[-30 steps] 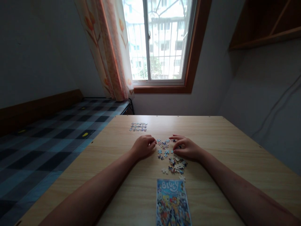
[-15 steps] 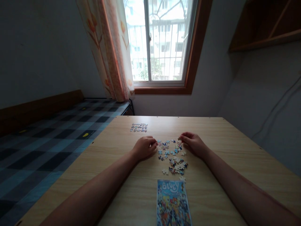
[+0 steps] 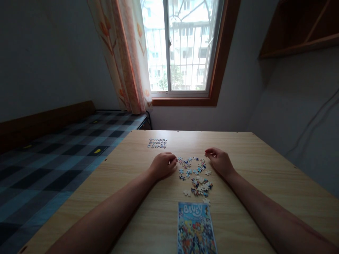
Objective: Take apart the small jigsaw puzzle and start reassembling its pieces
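My right hand point(image 3: 218, 160) pinches a small puzzle piece point(image 3: 206, 154) between thumb and fingertips, just above and right of the loose pieces. On the left side of those pieces, my left hand point(image 3: 163, 165) rests on the table with its fingers curled together; whatever they may hold is too small to make out. Loose puzzle pieces point(image 3: 188, 173), many picture side up, spread between the two hands. Closer to me lies a heaped pile of puzzle pieces point(image 3: 201, 186), some showing pale backs. Farther off at left, several rows of puzzle pieces point(image 3: 157, 143) are laid out.
A colourful picture card marked "BLUEY" point(image 3: 196, 229) lies on the wooden table point(image 3: 265, 183) in front of me. To the left is a bed with a checked cover point(image 3: 79, 151). Beyond the table are a window point(image 3: 188, 49) and a flowered curtain point(image 3: 122, 56).
My right hand has drawn slightly right, away from the loose pieces, still pinching the puzzle piece. My left hand has stayed in place. The whole view has shifted a little.
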Action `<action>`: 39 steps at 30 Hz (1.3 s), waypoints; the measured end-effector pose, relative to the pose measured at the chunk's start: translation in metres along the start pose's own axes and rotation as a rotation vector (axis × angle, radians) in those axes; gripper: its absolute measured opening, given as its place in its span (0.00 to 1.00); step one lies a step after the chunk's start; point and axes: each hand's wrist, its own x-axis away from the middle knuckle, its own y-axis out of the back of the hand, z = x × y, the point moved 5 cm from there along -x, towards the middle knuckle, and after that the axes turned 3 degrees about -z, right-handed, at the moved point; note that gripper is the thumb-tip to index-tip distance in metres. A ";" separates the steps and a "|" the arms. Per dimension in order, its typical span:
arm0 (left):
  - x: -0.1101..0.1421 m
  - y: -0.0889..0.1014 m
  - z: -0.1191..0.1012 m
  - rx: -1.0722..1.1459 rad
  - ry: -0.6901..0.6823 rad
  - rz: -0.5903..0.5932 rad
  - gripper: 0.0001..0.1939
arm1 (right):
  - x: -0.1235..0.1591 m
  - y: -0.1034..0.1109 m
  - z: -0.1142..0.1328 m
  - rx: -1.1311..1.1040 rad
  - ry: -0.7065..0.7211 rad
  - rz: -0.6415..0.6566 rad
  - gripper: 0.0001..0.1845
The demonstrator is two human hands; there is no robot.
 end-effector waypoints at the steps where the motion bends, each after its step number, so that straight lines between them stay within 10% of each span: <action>1: -0.001 0.000 0.002 -0.015 0.024 -0.014 0.11 | 0.001 0.002 0.003 0.083 0.021 -0.010 0.10; 10: 0.000 -0.004 0.009 -0.201 0.160 0.039 0.17 | 0.007 0.003 0.023 0.456 0.206 -0.003 0.10; 23: 0.002 -0.008 0.003 -0.226 0.079 0.133 0.19 | 0.002 -0.007 0.009 0.206 0.065 0.131 0.17; 29: 0.002 -0.009 0.001 -0.190 0.026 0.142 0.21 | 0.001 0.000 0.009 0.436 0.066 0.041 0.15; 39: 0.002 -0.009 0.001 -0.220 0.040 0.136 0.20 | 0.008 -0.023 0.015 0.566 0.058 0.392 0.24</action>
